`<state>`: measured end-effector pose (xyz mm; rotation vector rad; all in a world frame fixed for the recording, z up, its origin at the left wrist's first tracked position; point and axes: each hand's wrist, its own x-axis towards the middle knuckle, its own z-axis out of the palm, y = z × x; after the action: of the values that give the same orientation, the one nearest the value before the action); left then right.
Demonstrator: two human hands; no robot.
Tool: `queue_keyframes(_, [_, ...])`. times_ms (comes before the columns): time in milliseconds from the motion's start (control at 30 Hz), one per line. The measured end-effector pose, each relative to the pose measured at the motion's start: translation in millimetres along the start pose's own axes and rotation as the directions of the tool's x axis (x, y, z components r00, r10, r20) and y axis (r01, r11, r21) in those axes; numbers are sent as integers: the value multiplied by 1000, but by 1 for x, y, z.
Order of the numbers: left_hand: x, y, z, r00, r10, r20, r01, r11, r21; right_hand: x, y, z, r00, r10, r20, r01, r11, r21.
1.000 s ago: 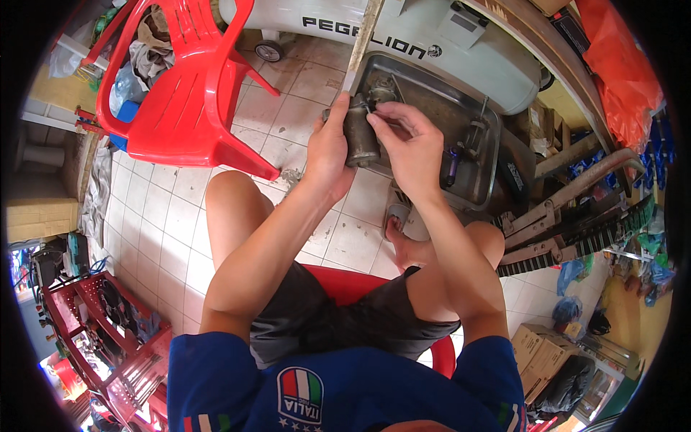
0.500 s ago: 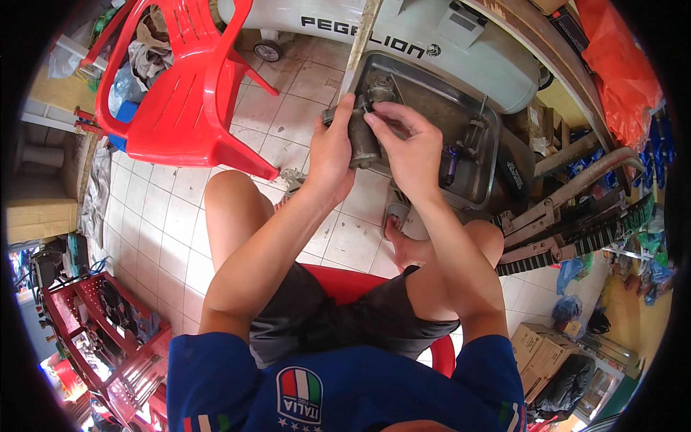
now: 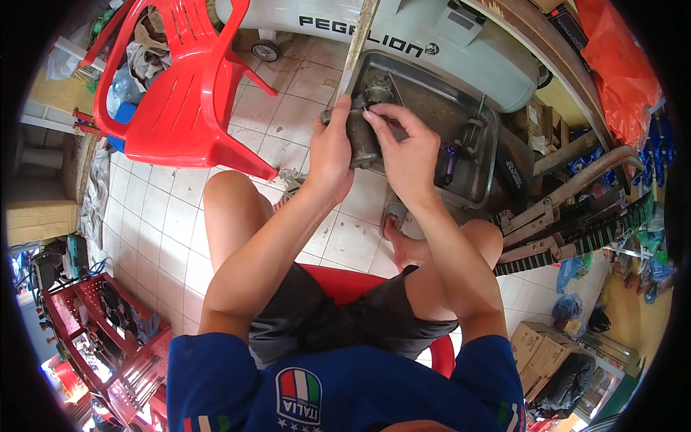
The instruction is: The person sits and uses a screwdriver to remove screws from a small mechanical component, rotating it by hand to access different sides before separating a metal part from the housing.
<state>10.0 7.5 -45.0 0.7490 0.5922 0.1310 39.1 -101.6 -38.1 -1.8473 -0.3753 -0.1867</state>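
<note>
My left hand (image 3: 331,151) is wrapped round a dark, greasy cylindrical metal motor part (image 3: 365,140), holding it tilted over the near left edge of a metal tray (image 3: 489,169). At the upper end of the part, the thumb and forefinger of my right hand (image 3: 409,147) are pinched together. Whatever sits between those fingertips is too small to make out. Just beyond my fingers, another round metal piece (image 3: 379,92) lies in the tray. A tool with a purple section (image 3: 450,164) and a dark metal part (image 3: 473,133) rest at the tray's right side.
A red plastic chair (image 3: 173,108) stands at the far left on the tiled floor (image 3: 169,245). Behind the tray lies a large grey tank (image 3: 489,65). A metal frame with ridged edges (image 3: 561,223) is at the right, and a red tool rack (image 3: 108,331) at the lower left.
Both hands stay almost in place round the motor part. My right hand has shifted very slightly to the left, fingers still pinched at its upper end.
</note>
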Motion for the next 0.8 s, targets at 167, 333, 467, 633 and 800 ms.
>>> queue_keyframes(167, [4, -5, -5, 999, -23, -31, 22, 1000, -22, 4, 6, -5, 992, -12, 124, 18, 999, -46])
queue_keyframes(333, [5, -7, -6, 999, -7, -46, 7, 1000, 7, 8, 9, -6, 986, 54, 160, -46, 997, -57])
queue_keyframes(467, [11, -14, -11, 999, 11, -36, -12, 1000, -26, 4, 12, 0, 988, -116, 101, 136, 966, -220])
queue_keyframes(633, [8, -11, -7, 998, 10, -60, -13, 999, -41, 4, 9, 3, 994, -80, 71, 93, 973, -210])
queue_keyframes(800, [10, -14, -7, 997, 17, -70, -19, 999, -30, 5, 11, 0, 992, -79, 100, 102, 962, -254])
